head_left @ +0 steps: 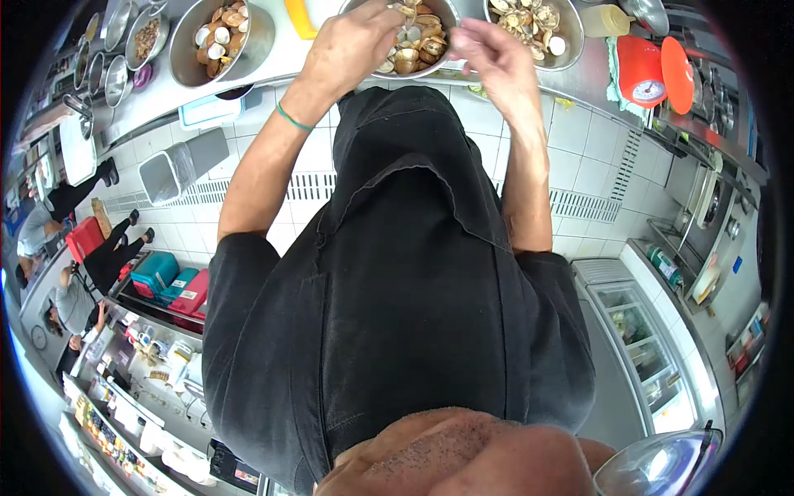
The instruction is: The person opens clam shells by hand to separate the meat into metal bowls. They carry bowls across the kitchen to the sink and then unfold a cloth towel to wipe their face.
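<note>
Metal bowl [451,16] in the middle of the counter holds clams [419,45] with brown and pale shells. Over its left side reaches my left hand [351,40], a green band on the wrist. Its fingers are bent together at the clams; what they hold is hidden. At the bowl's right rim is my right hand [498,59], fingers loosely curled and apart, the tips a little blurred. I see nothing in it. To the right, another metal bowl [577,41] contains opened clam shells [529,21]. A third metal bowl [186,70], on the left, has shells [222,37] too.
A yellow object [300,18] lies left of the middle bowl. On the right are a squeeze bottle [606,21] and a red scale [643,74]. Several small bowls line the far left. Below the counter stands a grey bin [169,172]. Other people [70,293] are at far left.
</note>
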### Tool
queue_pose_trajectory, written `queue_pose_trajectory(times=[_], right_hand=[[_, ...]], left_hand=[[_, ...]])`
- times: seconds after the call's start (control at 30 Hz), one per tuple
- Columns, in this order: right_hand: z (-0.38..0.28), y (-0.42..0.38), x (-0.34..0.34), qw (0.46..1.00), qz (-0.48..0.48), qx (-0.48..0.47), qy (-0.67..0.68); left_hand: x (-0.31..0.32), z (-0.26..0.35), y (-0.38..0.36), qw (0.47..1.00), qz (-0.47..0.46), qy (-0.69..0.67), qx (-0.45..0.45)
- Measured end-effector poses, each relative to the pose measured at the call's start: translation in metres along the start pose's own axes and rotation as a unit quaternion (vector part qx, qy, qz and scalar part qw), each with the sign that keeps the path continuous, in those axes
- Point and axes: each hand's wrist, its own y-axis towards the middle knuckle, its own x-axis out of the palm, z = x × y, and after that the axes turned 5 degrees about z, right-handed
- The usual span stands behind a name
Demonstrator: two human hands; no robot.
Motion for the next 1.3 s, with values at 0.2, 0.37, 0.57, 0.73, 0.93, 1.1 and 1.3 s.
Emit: queue_pose_trajectory(times=[0.2,0.37,0.57,0.73,0.93,1.1,1.3], right_hand=[[0.001,0.018,0.037,0.994,-0.095,0.013,0.06],[0.006,0.017,0.041,0.989,-0.084,0.024,0.118],[0.013,0.034,-0.003,0.997,-0.005,-0.036,0.074],[-0.028,0.035,-0.077,0.965,0.198,-0.007,-0.17],[-0.004,0.027,-0.082,0.985,0.149,-0.015,-0.088],[0.019,0.013,-0.058,0.989,0.115,-0.026,-0.092],[0.01,0.01,-0.038,0.985,0.126,0.018,-0.114]], left_hand=[[-0.011,0.012,-0.018,0.999,0.03,-0.009,0.016],[-0.002,-0.002,-0.03,0.99,0.096,-0.101,0.001],[-0.013,0.01,-0.01,0.988,0.12,-0.093,0.038],[-0.045,-0.004,0.018,0.994,0.011,-0.096,-0.042],[0.02,-0.032,0.01,0.97,-0.201,0.108,0.082],[0.01,-0.017,0.021,0.979,-0.193,0.061,-0.026],[-0.005,0.0,0.008,0.987,-0.059,-0.08,-0.129]])
